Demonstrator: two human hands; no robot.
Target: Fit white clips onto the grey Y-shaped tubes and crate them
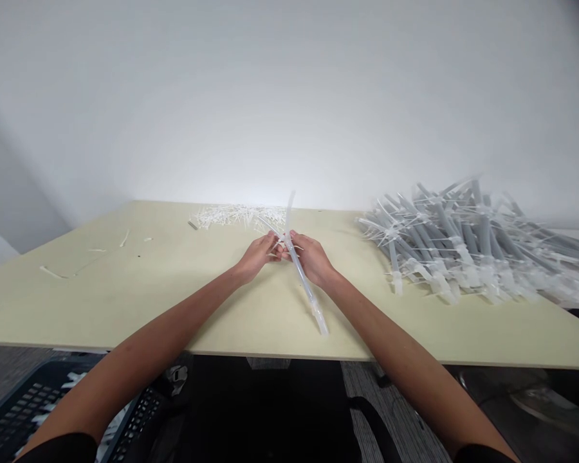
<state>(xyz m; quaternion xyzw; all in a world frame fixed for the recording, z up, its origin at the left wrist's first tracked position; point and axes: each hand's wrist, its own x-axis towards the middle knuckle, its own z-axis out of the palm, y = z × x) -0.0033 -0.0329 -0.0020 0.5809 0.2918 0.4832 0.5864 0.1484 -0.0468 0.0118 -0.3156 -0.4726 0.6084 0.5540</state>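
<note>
Above the middle of the table, a translucent plastic tube (303, 280) slants from a thin upper end down to a wider milky end piece near the front edge. My right hand (313, 258) is closed around its upper part, thumb on top. Thin white cable ties (269, 225) stick out where both hands meet at the tube. My left hand (257, 257) is closed there, fingertips pinching what looks like a cable tie beside the tube. The fingers partly hide the joint.
A big pile of similar tubes (444, 238) with cable ties covers the table's right side. Loose white cable ties (241, 215) lie heaped at the back. A few strips (53, 272) are scattered at left. A dark plastic basket (24, 399) with white parts stands below the left edge.
</note>
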